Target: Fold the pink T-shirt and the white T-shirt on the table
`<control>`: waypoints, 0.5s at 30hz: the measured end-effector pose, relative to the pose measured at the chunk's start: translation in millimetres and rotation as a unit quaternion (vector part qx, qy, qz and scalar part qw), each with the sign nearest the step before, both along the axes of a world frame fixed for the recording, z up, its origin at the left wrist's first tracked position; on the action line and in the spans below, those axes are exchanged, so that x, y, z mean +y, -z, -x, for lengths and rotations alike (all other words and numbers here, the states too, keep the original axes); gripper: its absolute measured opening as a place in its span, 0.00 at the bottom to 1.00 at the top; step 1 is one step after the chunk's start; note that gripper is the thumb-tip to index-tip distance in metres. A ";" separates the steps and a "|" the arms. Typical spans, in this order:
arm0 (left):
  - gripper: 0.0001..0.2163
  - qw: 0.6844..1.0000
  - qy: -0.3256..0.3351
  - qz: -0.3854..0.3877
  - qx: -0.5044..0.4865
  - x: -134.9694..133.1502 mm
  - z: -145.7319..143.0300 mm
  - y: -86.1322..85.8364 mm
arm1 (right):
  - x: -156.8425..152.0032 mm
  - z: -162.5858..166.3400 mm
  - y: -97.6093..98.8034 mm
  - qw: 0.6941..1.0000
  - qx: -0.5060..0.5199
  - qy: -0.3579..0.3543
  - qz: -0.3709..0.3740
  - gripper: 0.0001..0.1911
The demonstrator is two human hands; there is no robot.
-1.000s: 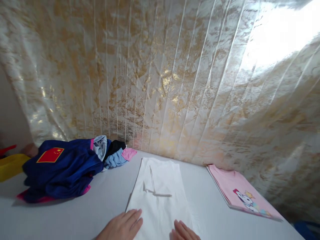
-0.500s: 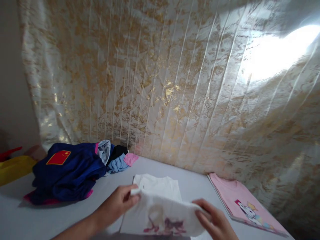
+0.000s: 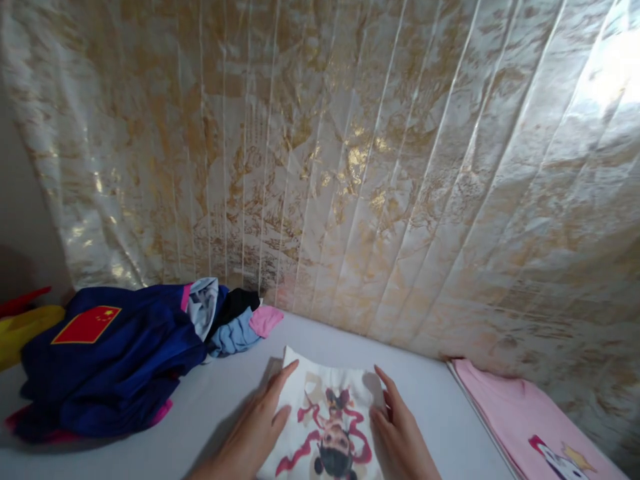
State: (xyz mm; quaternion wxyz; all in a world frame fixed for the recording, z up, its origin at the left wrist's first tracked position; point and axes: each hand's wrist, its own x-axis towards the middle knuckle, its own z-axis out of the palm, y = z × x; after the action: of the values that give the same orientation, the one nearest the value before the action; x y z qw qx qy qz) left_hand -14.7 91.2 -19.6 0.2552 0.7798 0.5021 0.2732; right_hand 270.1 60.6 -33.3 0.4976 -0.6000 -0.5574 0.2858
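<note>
A white shirt [image 3: 327, 427] lies folded on the table in front of me. Its cartoon print shows upside down, a dark-haired figure with red ribbons. Along the shirt's left side rests my left hand [image 3: 260, 423], fingers stretched toward the far edge and thumb over the fabric. My right hand [image 3: 400, 423] touches the right side in the same way, its fingers extended. Both hands are open, with no cloth gripped. The near end of the shirt runs out of the picture.
A dark blue garment [image 3: 120, 367] with a red flag patch lies heaped at the left, with light blue cloth [image 3: 235, 333] and pink cloth [image 3: 266, 321] behind it. Yellow cloth [image 3: 30, 333] sits at the far left. A folded pink shirt [image 3: 520, 413] is at the right.
The shirt's near part has been folded over, away from me, so the print now faces up. Both hands have let go of the edge and lie flat on the sides. The view has shifted slightly.
</note>
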 end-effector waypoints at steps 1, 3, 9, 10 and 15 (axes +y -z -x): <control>0.28 1.000 0.001 -0.004 0.012 0.5 -2.0 -2.3 | 0.0 -0.6 2.9 1.000 -0.014 0.011 -0.007 0.33; 0.24 0.999 -0.007 -0.005 0.041 3.8 -3.6 -7.0 | 2.3 -2.0 6.6 0.999 -0.032 0.030 -0.010 0.27; 0.23 0.978 -0.061 -0.006 0.201 -1.7 6.5 -9.3 | 0.5 -5.9 12.7 0.995 -0.087 0.051 -0.026 0.23; 0.23 0.973 -0.056 -0.011 0.223 -4.8 7.8 -8.8 | -1.7 -4.9 15.5 0.992 -0.109 0.052 -0.032 0.24; 0.25 0.954 -0.073 -0.025 0.288 -15.0 10.3 -4.8 | -10.5 6.3 44.2 0.972 -0.212 0.076 -0.069 0.31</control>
State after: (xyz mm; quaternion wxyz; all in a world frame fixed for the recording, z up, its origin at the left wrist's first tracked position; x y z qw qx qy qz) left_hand -25.0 76.2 -14.8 0.0596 0.7927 0.6030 0.0671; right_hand 263.9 50.2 -77.5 0.4283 -0.6517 -0.6214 0.0749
